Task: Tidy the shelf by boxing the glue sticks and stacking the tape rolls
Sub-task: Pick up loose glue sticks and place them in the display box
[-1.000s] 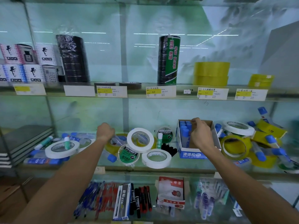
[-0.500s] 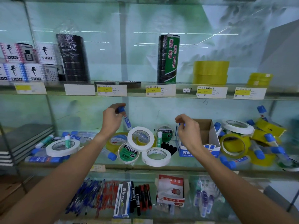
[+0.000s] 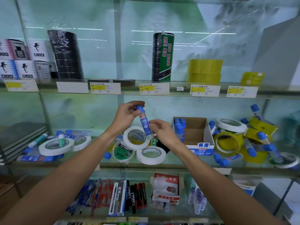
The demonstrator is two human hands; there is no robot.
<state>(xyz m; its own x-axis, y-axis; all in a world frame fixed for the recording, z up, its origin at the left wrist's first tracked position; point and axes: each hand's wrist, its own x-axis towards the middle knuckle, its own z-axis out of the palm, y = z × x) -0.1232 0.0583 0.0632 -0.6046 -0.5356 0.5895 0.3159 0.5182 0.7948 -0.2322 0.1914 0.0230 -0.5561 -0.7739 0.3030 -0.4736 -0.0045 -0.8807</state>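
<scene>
A blue-capped glue stick (image 3: 145, 123) hangs upright above the middle shelf, held at its cap by my left hand (image 3: 126, 115) and at its lower end by my right hand (image 3: 159, 129). To the right stands an open cardboard box (image 3: 200, 137) with several blue-capped glue sticks (image 3: 179, 127) along its left side. White tape rolls (image 3: 136, 137) lie loose under my hands, and another white roll (image 3: 56, 146) lies at the left. Yellow tape rolls (image 3: 228, 143) and more loose glue sticks (image 3: 250, 147) are heaped right of the box.
The glass middle shelf (image 3: 162, 167) has a front edge below my wrists. The upper shelf (image 3: 129, 92) carries black tape stacks, yellow rolls and price labels close above my hands. Pens and markers (image 3: 134, 196) fill the lower shelf. Loose glue sticks (image 3: 37, 158) lie at the left.
My left hand lifted a glue stick from the left-middle of the shelf and carried it rightward. My right hand left the box, moved left and took hold of the stick's lower end.
</scene>
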